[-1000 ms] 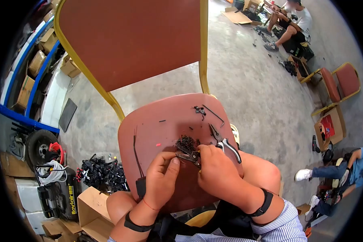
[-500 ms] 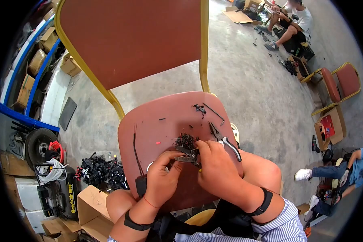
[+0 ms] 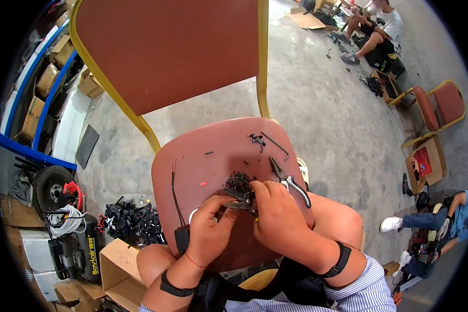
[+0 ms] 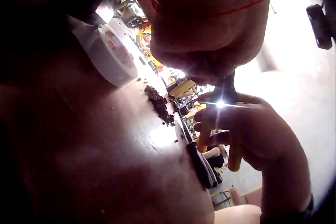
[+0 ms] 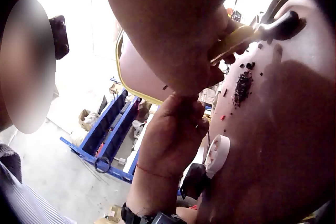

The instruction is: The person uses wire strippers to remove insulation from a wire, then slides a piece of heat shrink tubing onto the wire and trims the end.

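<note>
In the head view my right hand (image 3: 281, 212) grips dark-jawed pliers (image 3: 240, 203); the left wrist view shows their yellow handles (image 4: 234, 153). The jaws stand apart. My left hand (image 3: 210, 226) has thumb and fingertips pinched at the jaws, round something too small and hidden to make out. Just beyond lies a pile of small dark bits (image 3: 238, 181) on the red chair seat (image 3: 203, 169). Black-and-white-handled pliers (image 3: 298, 192) lie to the right of it. Beside my left hand is a white tape roll (image 5: 223, 154), mostly hidden in the head view.
A hex key (image 3: 276, 146), small black parts (image 3: 257, 140) and a red bit (image 3: 203, 183) lie on the seat. Long thin dark leads (image 3: 177, 200) run to a black block (image 3: 182, 239) at its left. The chair back (image 3: 177, 52) rises beyond; black parts (image 3: 132, 221) lie on the floor.
My left hand has shifted slightly down, and its thumb has come away from where it lay along the jaws. The pliers' jaws have parted, and the roll's edge has come into view.
</note>
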Tool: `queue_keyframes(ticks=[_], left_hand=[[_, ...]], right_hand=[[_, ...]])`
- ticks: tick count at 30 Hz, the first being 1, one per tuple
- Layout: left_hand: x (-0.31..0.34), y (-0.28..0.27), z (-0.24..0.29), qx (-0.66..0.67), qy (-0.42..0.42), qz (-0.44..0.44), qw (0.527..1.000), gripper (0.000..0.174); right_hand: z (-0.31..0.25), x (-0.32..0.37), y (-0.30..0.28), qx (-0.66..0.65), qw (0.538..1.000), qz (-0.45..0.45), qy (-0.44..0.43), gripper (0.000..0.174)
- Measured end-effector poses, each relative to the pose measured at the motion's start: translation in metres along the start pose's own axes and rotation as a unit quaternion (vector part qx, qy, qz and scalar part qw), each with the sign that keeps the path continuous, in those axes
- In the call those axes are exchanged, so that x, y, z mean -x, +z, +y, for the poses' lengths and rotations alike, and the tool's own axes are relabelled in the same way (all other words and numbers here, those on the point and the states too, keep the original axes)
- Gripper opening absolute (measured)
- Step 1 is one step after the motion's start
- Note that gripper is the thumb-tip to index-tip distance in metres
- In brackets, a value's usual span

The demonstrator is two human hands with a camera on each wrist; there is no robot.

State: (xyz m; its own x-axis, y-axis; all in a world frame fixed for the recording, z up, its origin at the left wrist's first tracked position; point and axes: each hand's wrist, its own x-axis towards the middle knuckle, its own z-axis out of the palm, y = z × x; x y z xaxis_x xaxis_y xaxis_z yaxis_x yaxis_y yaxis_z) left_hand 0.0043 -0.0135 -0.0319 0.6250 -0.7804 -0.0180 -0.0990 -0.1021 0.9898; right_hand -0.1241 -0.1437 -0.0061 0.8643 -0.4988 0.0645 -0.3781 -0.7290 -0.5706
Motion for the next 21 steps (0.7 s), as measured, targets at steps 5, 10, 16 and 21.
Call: queue_keyframes(ticks=[5, 10, 16, 21], left_hand=[[0.0021, -0.0002, 0.0030, -0.001, -0.002, 0.001, 1.000, 0.014], [0.0024, 0.0013, 0.0002, -0.014, 0.007, 0.007, 1.000, 0.014], [0.0021, 0.0035, -0.0015, 0.017, 0.009, 0.001, 1.000, 0.014], [0.0041, -0.0008, 0.0043, 0.028, -0.055, -0.045, 0.997, 0.018]], right_hand=[[-0.0004, 0.0006, 0.0009, 0.036, 0.999, 0.030, -0.027, 0.056], [0.0000, 0.0010, 0.0005, 0.023, 1.000, -0.001, -0.002, 0.065], [0.0013, 0.0008, 0.0022, 0.043, 0.999, 0.002, -0.007, 0.059], [0.0000, -0.0001, 0.0019, 0.072, 0.997, 0.012, -0.006, 0.051]])
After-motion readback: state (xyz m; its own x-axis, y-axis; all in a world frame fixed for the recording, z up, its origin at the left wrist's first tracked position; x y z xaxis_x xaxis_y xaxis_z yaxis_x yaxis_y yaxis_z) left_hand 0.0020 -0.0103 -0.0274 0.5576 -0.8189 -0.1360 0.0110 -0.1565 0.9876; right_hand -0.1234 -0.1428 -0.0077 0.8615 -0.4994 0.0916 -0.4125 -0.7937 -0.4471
